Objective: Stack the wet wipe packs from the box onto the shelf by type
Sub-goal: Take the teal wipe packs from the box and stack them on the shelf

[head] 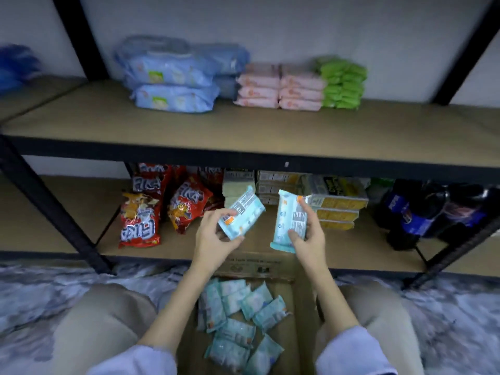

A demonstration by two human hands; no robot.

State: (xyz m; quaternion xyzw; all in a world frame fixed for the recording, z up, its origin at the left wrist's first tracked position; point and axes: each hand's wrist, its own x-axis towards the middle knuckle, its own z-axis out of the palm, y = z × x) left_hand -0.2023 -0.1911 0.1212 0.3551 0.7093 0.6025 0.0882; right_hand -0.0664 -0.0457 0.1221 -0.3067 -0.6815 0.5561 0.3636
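Both hands are up over the open brown cardboard box, and each one carries a pack. The left hand pinches a pale teal wet wipe pack between thumb and fingers, tilted with its printed back toward us. The right hand grips a second pale teal wet wipe pack, this one held nearly upright, thumb across its lower front and fingers wrapped round the right edge. The two packs sit near each other, apart, in front of the lower shelf.

Down in the box, between the person's knees, lies a loose heap of teal wipe packs, jumbled at all angles.

Up on the tan upper shelf board, the sorting shows: large light blue wipe packs stacked at the left, small pink wipe packs in two neat columns just beside them, and green wipe packs piled against the pink ones on the right.

On the lower shelf, red snack bags stand at the left, yellow boxed goods sit behind the right hand, and dark cola bottles fill the far right.
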